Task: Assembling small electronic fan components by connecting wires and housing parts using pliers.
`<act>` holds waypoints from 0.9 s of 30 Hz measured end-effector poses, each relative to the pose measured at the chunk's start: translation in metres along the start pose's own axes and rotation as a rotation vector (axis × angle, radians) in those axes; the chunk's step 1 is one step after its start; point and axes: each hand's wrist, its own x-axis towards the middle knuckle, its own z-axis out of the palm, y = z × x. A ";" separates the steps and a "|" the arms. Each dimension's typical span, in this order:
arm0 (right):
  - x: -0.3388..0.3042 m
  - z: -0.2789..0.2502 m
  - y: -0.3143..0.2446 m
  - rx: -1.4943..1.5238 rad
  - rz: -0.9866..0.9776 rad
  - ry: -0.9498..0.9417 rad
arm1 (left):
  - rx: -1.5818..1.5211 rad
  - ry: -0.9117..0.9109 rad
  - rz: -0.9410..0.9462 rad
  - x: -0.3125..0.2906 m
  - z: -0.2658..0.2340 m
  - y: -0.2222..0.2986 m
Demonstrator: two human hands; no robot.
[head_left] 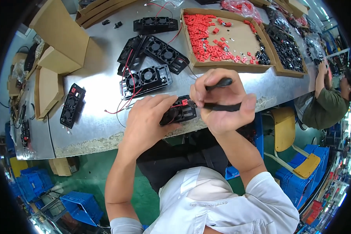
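Observation:
My left hand grips a black twin-fan unit at the front edge of the metal table. A small red connector sits on the unit's top corner, with a red wire leading to it. My right hand is closed around black-handled pliers, one handle under the fingers and one across the palm. The pliers' jaws point at the unit's end by the red connector; whether they touch it I cannot tell. Just beyond my left hand lie more fan units with red and black wires.
A cardboard tray of red connector pieces stands beyond my right hand, beside a box of black parts. Another fan unit lies left. Open cardboard boxes stand back left. A yellow chair and a co-worker are at right.

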 end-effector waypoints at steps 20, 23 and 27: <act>0.044 -0.004 0.007 0.012 0.115 -0.789 | -0.152 -0.459 0.360 0.067 -0.034 -0.053; 0.051 0.001 0.006 0.014 0.157 -0.853 | -0.184 -0.449 0.407 0.071 -0.033 -0.058; 0.058 0.002 -0.001 -0.065 0.299 -0.932 | -0.152 -0.509 0.422 0.077 -0.038 -0.054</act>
